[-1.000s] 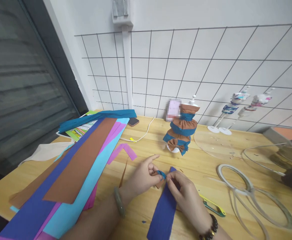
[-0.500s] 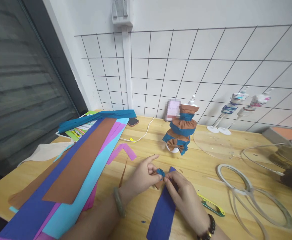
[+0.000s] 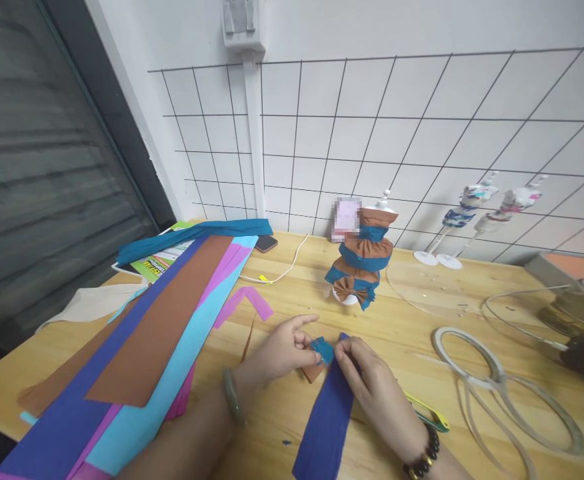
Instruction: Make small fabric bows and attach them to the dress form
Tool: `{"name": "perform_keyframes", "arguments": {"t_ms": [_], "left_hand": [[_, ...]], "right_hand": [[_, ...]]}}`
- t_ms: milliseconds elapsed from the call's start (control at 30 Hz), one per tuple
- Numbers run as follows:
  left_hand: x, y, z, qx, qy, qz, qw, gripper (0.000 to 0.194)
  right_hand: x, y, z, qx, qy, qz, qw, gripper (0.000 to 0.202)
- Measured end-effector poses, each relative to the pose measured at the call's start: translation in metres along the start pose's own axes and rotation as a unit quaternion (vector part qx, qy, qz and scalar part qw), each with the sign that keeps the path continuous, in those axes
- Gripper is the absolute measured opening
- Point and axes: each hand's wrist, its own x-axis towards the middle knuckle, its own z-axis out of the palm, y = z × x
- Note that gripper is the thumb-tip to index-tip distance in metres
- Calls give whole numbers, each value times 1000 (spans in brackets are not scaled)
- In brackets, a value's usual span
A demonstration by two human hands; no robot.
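Observation:
My left hand (image 3: pixel 287 347), with a bangle at the wrist, pinches a small crumpled teal crepe paper piece (image 3: pixel 323 349) between thumb and fingers, the index finger stretched out. A small brown paper piece (image 3: pixel 312 372) shows just under that hand. My right hand (image 3: pixel 372 377), wearing dark beads, is closed in a pinch slightly right of the teal piece; what its fingertips hold, if anything, is too small to make out. Beneath it a dark blue crepe strip (image 3: pixel 325 420) lies on the table. Behind the hands stands a mannequin stand (image 3: pixel 367 253) dressed in brown and teal ruffles with a brown bow.
Crepe sheets (image 3: pixel 152 333) in several colours cover the table's left side, near a phone (image 3: pixel 266 244). A yellow-green cutter (image 3: pixel 429 415) lies partly behind my right hand. Tape rolls (image 3: pixel 495 367) are at the right. Two small mannequins (image 3: pixel 465 213) stand near the wall grid.
My right hand has moved slightly right, away from the teal piece, which now shows more open between the hands. My left hand has barely moved.

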Motion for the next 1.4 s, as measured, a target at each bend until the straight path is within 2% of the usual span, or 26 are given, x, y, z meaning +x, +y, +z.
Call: {"name": "perform_keyframes", "arguments": {"t_ms": [167, 300, 467, 667, 867, 1033, 1133, 1267, 1400], "left_hand": [[-2, 2, 1, 1, -8, -19, 1000, 72], [-4, 0, 3, 14, -27, 0, 1000, 70], [-4, -5, 5, 53, -52, 14, 997, 69], [-4, -5, 4, 64, -63, 17, 996, 70], [-4, -7, 4, 50, -80, 25, 995, 70], [-6, -6, 4, 72, -71, 26, 995, 72], [-4, -8, 4, 60, -50, 17, 997, 74], [-1, -13, 4, 51, -29, 39, 998, 74], [1, -16, 5, 52, -21, 58, 997, 72]], "right_hand": [[1, -3, 1, 99, 12, 35, 994, 23], [-2, -7, 11, 189, 22, 56, 980, 31], [-3, -4, 17, 187, 46, 68, 979, 31], [0, -3, 11, 264, 35, 106, 958, 35], [0, -5, 16, 300, 31, 99, 948, 36], [1, 0, 14, 292, 44, 105, 949, 33], [1, -1, 8, 234, 74, 85, 966, 25], [-1, -6, 6, 128, 50, 13, 990, 12], [-1, -7, 8, 79, 31, -13, 996, 11]]}}
